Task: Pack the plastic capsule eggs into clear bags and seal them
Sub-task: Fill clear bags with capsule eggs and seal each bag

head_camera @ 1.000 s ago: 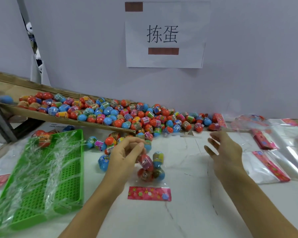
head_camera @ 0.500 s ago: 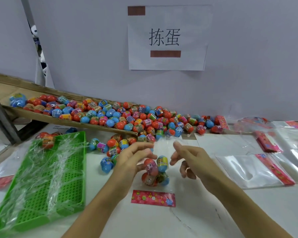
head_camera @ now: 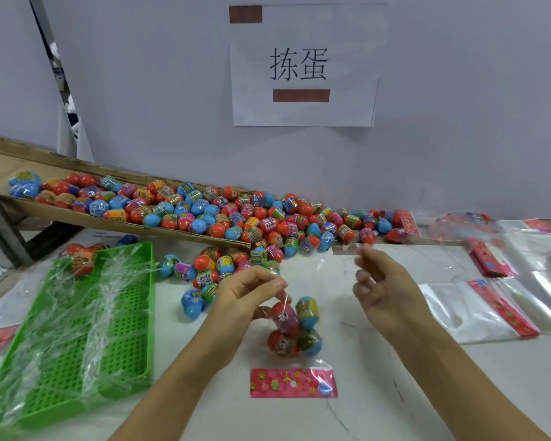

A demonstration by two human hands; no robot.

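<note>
At frame centre, the left hand (head_camera: 248, 297) pinches the mouth of a clear bag (head_camera: 295, 351) holding four capsule eggs (head_camera: 291, 326) on the table; the right hand (head_camera: 384, 291), fingers curled, pinches a thin clear strip (head_camera: 347, 249).

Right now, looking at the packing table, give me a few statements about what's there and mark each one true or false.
1. The left hand pinches the top of the clear bag holding eggs. True.
2. The green tray sits on the person's right. False: it is on the left.
3. The bag's pink header card lies nearest the person. True.
4. The right hand holds a blue egg. False: no egg is in it.
5. The cardboard chute is empty. False: eggs fill it.
</note>
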